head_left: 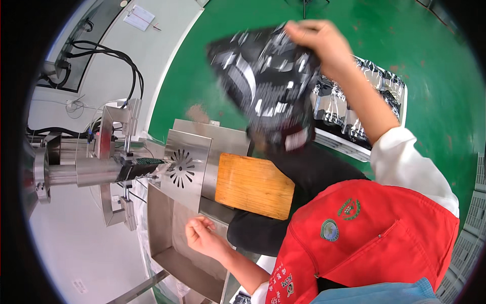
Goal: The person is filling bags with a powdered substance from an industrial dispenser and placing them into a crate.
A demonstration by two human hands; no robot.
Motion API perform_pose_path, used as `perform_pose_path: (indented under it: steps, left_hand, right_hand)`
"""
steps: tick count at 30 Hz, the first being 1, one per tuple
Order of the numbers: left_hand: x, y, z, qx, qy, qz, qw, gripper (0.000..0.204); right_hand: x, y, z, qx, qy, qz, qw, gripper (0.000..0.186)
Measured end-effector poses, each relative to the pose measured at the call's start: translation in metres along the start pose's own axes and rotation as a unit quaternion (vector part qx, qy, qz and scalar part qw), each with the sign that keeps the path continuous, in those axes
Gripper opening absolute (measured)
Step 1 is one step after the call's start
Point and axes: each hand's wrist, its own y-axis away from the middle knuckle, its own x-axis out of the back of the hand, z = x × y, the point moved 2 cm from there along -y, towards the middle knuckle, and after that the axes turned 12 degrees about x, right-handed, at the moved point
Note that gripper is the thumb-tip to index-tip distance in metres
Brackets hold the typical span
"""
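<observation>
My right hand [312, 44] is raised, gripping the top edge of a glossy black pouch [263, 86], blurred by motion. My left hand [205, 235] is over the front of a steel bin [167, 273], its fingers curled with nothing visible in them. A steel machine with a horizontal spout [98, 169] stands at the left, with a dark patterned piece [139, 167] at its end. Beside that are a steel plate with a radial cut-out pattern [187, 147] and a wooden board [253, 185] near my legs.
A white crate [402, 111] of black-and-silver pouches stands on the green floor [435, 101] to the right. Stacked pale crates [476, 213] line the far right edge. A white wall [71, 253] and black cables [106, 53] are at the left. My red apron [364, 228] fills the lower right.
</observation>
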Motion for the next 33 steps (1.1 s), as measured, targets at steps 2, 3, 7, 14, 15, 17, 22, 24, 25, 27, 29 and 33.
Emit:
perform_pose_path:
  steps: [2,3,7,14,15,17,22,24,25,27,29,33]
  left_hand:
    - [-0.005,0.002,-0.015,0.028,-0.007,-0.004,1.000,0.022]
    - [-0.006,0.003,-0.026,0.058,-0.015,-0.005,0.998,0.022]
    - [-0.011,0.010,-0.049,0.122,-0.008,0.007,0.992,0.023]
    - [0.014,0.033,-0.079,0.198,-0.066,0.071,0.975,0.021]
    - [0.032,0.043,-0.086,0.208,-0.096,0.117,0.966,0.020]
    - [0.091,0.071,-0.120,0.230,-0.138,0.208,0.941,0.016]
    - [0.158,0.198,-0.201,0.194,-0.505,0.384,0.748,0.031]
    - [0.153,0.217,-0.210,0.447,-0.413,0.252,0.753,0.059]
    - [0.158,0.265,-0.247,0.292,-0.621,0.272,0.674,0.069]
    - [0.141,0.289,-0.251,0.336,-0.627,0.235,0.662,0.066]
    - [0.139,0.311,-0.242,0.333,-0.655,0.231,0.638,0.058]
    - [0.120,0.304,-0.223,0.354,-0.558,0.290,0.692,0.059]
  right_hand:
    - [0.040,-0.036,0.002,0.049,-0.008,0.039,0.998,0.026]
    - [0.051,-0.048,0.004,0.062,0.002,0.047,0.997,0.026]
    - [0.065,-0.042,0.099,0.091,0.340,-0.060,0.934,0.036]
    - [0.097,0.039,0.319,0.148,0.445,-0.196,0.861,0.030]
    - [0.077,0.036,0.314,0.163,0.449,-0.202,0.855,0.031]
    - [0.027,0.024,0.277,-0.155,0.434,-0.258,0.849,0.033]
    - [0.097,-0.005,0.335,0.151,0.807,-0.302,0.485,0.062]
    - [0.113,-0.007,0.369,0.066,0.854,-0.248,0.452,0.077]
    - [0.113,-0.012,0.385,0.041,0.848,-0.213,0.483,0.078]
    - [0.124,-0.011,0.407,0.113,0.790,-0.148,0.584,0.073]
    - [0.115,-0.006,0.421,0.090,0.803,-0.185,0.559,0.071]
    - [0.151,-0.051,0.425,0.150,0.649,-0.231,0.710,0.056]
